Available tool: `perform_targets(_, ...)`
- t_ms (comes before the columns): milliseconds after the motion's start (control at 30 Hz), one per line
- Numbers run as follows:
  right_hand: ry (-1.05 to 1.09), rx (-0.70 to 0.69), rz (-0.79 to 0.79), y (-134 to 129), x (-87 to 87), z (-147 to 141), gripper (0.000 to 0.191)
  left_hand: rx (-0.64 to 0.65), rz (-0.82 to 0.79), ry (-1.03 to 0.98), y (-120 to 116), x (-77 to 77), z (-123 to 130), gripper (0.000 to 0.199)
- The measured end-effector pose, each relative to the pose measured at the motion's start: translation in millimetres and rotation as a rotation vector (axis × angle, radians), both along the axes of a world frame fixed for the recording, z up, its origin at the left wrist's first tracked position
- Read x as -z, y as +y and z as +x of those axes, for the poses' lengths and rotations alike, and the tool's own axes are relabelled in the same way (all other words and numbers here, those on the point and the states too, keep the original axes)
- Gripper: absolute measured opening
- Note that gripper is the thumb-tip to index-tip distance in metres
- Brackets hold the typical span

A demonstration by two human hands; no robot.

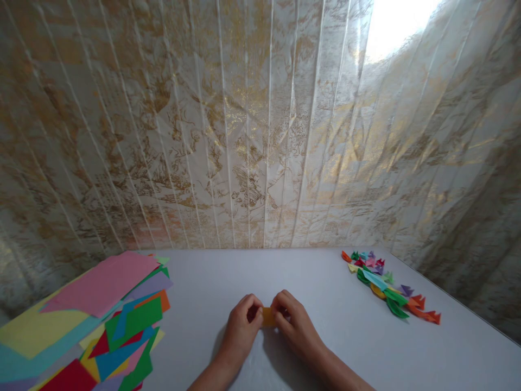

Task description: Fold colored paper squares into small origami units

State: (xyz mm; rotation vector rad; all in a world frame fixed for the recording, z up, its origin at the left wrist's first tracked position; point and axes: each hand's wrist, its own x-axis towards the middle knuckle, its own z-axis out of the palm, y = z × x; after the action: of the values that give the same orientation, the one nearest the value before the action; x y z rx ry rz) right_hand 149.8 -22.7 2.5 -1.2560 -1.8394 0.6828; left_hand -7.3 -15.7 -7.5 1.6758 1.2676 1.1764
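Note:
Between my two hands, low in the middle of the head view, is a small piece of orange-yellow paper. My left hand pinches its left end between thumb and fingers. On the other end, my right hand has its thumb and fingertips pressed together on the paper. Only the middle strip of the paper shows; its ends are hidden behind my fingers, and I cannot tell how it is folded. Both hands are held over the white table.
On the left lies a spread of coloured paper sheets, with a large pink sheet on top and smaller pieces such as a green rectangle. Several small folded paper shapes sit on the right. A patterned curtain hangs behind the table.

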Motion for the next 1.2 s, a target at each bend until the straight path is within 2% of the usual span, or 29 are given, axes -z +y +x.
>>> perform_targets(600,0.009,0.031,-0.018,-2,1.0,-2,0.010,-0.046,-0.034,-0.021,0,2.4,1,0.010)
perform_targets(833,0.043,0.044,-0.075,-3,-1.5,0,0.010,0.060,-0.036,-0.022,-1,0.2,-1,0.012)
perform_targets(1200,0.037,0.038,-0.081,-1,7.8,-4,0.007,0.093,-0.031,0.056,-6,-1.5,2,0.017)
